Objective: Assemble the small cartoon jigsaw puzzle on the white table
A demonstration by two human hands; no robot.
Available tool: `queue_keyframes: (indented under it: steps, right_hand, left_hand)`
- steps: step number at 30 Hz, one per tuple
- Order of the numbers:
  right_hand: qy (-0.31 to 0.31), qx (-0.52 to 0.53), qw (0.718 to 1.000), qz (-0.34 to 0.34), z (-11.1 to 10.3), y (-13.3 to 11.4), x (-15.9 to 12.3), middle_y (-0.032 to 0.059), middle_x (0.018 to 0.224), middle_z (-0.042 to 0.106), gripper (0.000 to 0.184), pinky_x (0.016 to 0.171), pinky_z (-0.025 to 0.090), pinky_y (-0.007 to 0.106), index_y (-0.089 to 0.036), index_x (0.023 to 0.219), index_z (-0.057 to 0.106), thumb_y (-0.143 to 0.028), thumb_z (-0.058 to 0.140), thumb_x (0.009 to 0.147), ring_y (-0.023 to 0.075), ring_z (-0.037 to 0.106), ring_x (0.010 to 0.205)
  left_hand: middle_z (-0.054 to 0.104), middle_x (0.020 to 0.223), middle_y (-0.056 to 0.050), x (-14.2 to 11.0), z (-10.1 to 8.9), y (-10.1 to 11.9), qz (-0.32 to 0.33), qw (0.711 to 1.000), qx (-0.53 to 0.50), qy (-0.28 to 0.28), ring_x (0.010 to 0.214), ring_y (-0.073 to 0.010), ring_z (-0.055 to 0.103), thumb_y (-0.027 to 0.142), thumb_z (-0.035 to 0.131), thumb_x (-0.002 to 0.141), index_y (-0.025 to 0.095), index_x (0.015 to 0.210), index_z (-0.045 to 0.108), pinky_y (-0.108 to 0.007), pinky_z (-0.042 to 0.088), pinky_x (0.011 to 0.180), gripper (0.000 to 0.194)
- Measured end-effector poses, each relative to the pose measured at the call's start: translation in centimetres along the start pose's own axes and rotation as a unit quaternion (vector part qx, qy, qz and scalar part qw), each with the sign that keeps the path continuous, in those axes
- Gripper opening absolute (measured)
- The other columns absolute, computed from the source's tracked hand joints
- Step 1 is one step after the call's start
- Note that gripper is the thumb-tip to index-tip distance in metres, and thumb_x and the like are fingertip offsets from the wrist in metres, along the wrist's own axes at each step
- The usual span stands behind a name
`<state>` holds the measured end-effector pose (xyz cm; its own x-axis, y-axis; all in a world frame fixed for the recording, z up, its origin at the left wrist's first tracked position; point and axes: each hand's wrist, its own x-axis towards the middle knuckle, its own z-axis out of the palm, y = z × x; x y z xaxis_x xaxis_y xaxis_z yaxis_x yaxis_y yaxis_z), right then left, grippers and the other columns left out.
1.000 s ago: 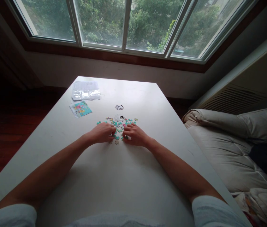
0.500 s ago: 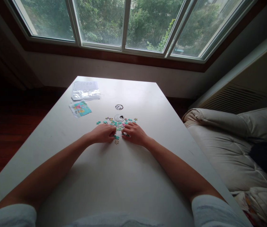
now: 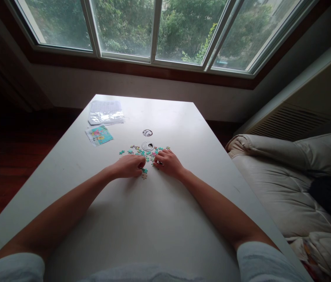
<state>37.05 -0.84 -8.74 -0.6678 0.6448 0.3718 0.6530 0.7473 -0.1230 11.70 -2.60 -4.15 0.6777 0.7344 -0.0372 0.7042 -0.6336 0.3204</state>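
Head view: puzzle pieces [image 3: 148, 154] lie scattered on a white desk [image 3: 153, 227], mostly on the near side of a round grommet [image 3: 147, 146]. Nearer than the grommet, the left hand [image 3: 132, 165] curls to its left, beside a teal piece [image 3: 144, 170]; the right hand [image 3: 168, 162] curls over pieces to its right. Whether either pinches one, I cannot tell. Left of the grommet lies a picture card [image 3: 99, 134]; farther left-back, a plastic sleeve [image 3: 106, 112].
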Motion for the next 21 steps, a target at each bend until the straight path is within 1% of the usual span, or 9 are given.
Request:
queue_keyframes:
  steps: [3,6,9,13,16,18,21]
  right_hand:
    - [0.006,0.006,1.0,-0.013,0.3,0.0,0.0,0.0058,0.09,0.066,0.017,0.084,0.033,0.035,-0.021,0.09,0.067,-0.034,0.06,0.099,0.0225,0.051,0.091]
    - [0.019,0.01,1.0,-0.011,0.4,0.1,-0.1,0.0062,0.088,0.065,0.018,0.085,0.034,0.035,-0.021,0.091,0.068,-0.032,0.056,0.1,0.0223,0.051,0.091]
    - [0.041,0.024,0.999,0.015,0.2,0.5,-0.1,0.0059,0.087,0.066,0.018,0.085,0.035,0.035,-0.021,0.091,0.068,-0.029,0.055,0.1,0.022,0.051,0.089]
    - [0.067,0.07,0.993,0.06,0.0,1.1,-0.1,0.0044,0.082,0.066,0.017,0.085,0.037,0.034,-0.021,0.089,0.069,-0.028,0.057,0.099,0.0207,0.053,0.084]
    - [0.074,0.092,0.99,0.073,0.0,1.4,-0.2,0.0036,0.08,0.066,0.017,0.084,0.038,0.034,-0.021,0.088,0.069,-0.029,0.058,0.099,0.0203,0.054,0.082]
    - [0.075,0.1,0.99,0.063,0.1,1.4,-0.2,0.0037,0.08,0.066,0.017,0.084,0.038,0.035,-0.021,0.088,0.068,-0.028,0.058,0.099,0.0203,0.054,0.082]
    - [0.06,0.104,0.993,0.019,0.3,1.3,-0.2,0.0044,0.081,0.067,0.017,0.083,0.038,0.035,-0.022,0.088,0.069,-0.029,0.057,0.098,0.0206,0.054,0.082]
  left_hand:
    - [0.067,0.08,0.001,0.1,0.0,0.2,-0.003,0.999,-0.032,-0.011,0.07,-0.0169,0.057,0.022,0.06,0.076,0.023,0.083,0.057,-0.028,0.032,0.061,0.007]
    - [0.067,0.08,0.002,0.2,0.0,0.2,-0.005,0.998,-0.06,-0.008,0.07,-0.0156,0.056,0.024,0.059,0.079,0.023,0.085,0.059,-0.027,0.033,0.062,0.005]
    - [0.067,0.078,0.002,0.3,0.0,0.3,-0.017,0.996,-0.084,-0.001,0.069,-0.0148,0.055,0.027,0.057,0.083,0.023,0.085,0.06,-0.027,0.033,0.062,0.006]
    - [0.066,0.077,0.002,0.4,-0.1,0.4,-0.025,0.994,-0.106,0.0,0.068,-0.0145,0.054,0.031,0.057,0.084,0.022,0.082,0.061,-0.027,0.033,0.062,0.01]
    - [0.066,0.075,0.002,0.5,-0.1,0.5,-0.031,0.993,-0.112,0.002,0.067,-0.0144,0.054,0.031,0.056,0.084,0.022,0.081,0.061,-0.027,0.033,0.061,0.011]
    - [0.065,0.075,0.002,0.6,0.0,0.4,-0.041,0.993,-0.111,0.011,0.067,-0.0144,0.054,0.03,0.056,0.084,0.022,0.079,0.061,-0.027,0.033,0.061,0.01]
    - [0.067,0.078,0.002,0.7,0.2,0.2,-0.065,0.992,-0.103,0.036,0.069,-0.015,0.055,0.029,0.056,0.083,0.022,0.079,0.059,-0.027,0.033,0.061,0.009]
